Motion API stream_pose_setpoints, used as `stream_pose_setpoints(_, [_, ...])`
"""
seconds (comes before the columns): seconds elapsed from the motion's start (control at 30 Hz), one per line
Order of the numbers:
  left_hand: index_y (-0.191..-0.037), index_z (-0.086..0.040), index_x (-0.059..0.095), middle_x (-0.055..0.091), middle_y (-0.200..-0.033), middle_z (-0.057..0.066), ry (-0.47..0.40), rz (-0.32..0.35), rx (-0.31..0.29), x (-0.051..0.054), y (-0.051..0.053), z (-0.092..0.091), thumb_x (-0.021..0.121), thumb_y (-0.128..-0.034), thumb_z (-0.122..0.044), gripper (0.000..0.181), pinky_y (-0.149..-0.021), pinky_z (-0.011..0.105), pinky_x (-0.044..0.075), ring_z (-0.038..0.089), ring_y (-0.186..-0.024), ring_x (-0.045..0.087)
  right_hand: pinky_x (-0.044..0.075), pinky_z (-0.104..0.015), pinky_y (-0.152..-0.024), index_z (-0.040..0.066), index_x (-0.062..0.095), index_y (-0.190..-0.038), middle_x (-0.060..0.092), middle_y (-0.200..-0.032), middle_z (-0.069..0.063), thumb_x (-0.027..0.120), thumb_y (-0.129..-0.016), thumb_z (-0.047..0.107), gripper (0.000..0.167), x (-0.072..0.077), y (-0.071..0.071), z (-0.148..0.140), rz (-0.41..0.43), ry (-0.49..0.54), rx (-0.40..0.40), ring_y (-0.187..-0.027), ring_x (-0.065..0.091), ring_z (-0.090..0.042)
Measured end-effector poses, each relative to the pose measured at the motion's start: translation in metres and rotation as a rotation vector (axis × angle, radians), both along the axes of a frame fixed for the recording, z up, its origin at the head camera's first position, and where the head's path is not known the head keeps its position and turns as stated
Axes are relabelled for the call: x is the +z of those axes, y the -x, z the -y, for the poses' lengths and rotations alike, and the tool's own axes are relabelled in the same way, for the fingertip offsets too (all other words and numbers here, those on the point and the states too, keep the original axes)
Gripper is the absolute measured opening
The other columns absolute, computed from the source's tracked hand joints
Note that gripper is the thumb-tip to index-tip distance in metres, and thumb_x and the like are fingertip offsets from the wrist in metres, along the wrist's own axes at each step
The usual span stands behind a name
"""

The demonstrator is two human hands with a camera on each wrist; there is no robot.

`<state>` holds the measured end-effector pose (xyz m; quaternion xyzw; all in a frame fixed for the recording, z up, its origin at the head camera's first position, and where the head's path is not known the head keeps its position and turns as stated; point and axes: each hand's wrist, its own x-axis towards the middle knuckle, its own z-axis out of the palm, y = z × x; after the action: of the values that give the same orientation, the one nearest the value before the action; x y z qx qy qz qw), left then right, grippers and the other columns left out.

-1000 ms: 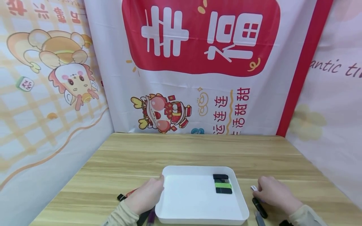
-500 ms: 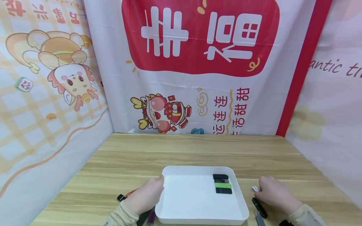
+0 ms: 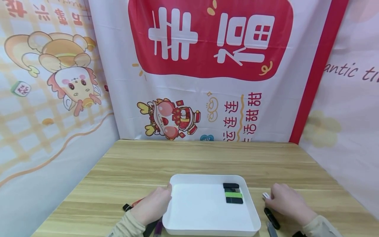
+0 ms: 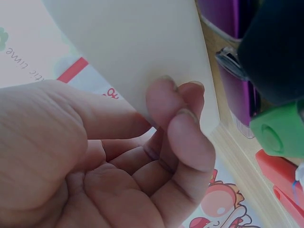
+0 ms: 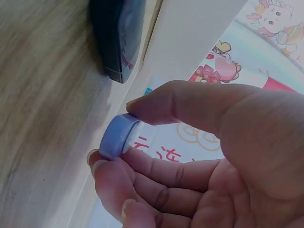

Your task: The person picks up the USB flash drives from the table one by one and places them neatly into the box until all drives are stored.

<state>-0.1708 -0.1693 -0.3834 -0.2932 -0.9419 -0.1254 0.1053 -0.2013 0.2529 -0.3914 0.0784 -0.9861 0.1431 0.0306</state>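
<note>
A white tray (image 3: 198, 219) lies on the table. My left hand (image 3: 155, 204) grips its left rim, and in the left wrist view thumb and curled fingers meet at the tray wall (image 4: 137, 42). To the right of the tray, my right hand (image 3: 288, 201) pinches a small USB stick (image 3: 266, 196) just above the table. In the right wrist view the stick (image 5: 117, 136) shows a rounded lavender-blue body and a whitish edge, between thumb and fingertips. Inside the tray at the right lie several small black sticks (image 3: 234, 200), one with a green band.
Near my right hand lie a black pen-like stick (image 3: 271, 218) and a grey one (image 3: 271, 229). Left of the tray are a black-tipped red item (image 3: 128, 207) and a purple item (image 3: 158, 227), partly covered by my left hand. Printed cloths hang around the table.
My right hand shifts very slightly, and the pale end of the USB stick changes its angle between the fingers. My left hand and the tray stay where they are.
</note>
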Motion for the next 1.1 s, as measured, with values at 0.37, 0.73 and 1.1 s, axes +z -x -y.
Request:
stream_pose_setpoints(0.37, [-0.117, 0.028, 0.049, 0.062, -0.072, 0.019, -0.002, 0.026, -0.012, -0.002, 0.001, 0.0, 0.061, -0.0902, 0.006, 0.037, -0.054, 0.025, 0.052, 0.012, -0.061, 0.057, 0.027, -0.026, -0.043, 0.013, 0.052, -0.055, 0.041, -0.048, 0.003, 0.072, -0.081, 0.023, 0.034, 0.004, 0.001, 0.003, 0.058, 0.022, -0.023, -0.044, 0.039, -0.012])
stream_pose_setpoints(0.73, [-0.119, 0.028, 0.047, 0.06, -0.068, 0.016, 0.008, 0.05, -0.005, -0.003, 0.001, -0.001, 0.06, -0.0919, 0.004, 0.038, -0.053, 0.022, 0.051, 0.009, -0.058, 0.054, 0.027, -0.027, -0.044, 0.013, 0.052, -0.06, 0.044, -0.051, 0.001, 0.071, -0.08, 0.026, 0.031, 0.007, -0.001, 0.006, 0.029, 0.057, -0.037, -0.046, 0.041, -0.014])
stream_pose_setpoints(1.1, [-0.119, 0.029, 0.047, 0.061, -0.07, 0.016, 0.014, 0.023, -0.016, -0.001, 0.001, -0.001, 0.06, -0.0911, 0.006, 0.038, -0.057, 0.025, 0.053, 0.012, -0.062, 0.058, 0.026, -0.028, -0.043, 0.016, 0.049, -0.06, 0.041, -0.052, 0.004, 0.067, -0.077, 0.021, 0.025, 0.009, -0.004, 0.011, -0.087, 0.057, -0.002, -0.046, 0.039, -0.013])
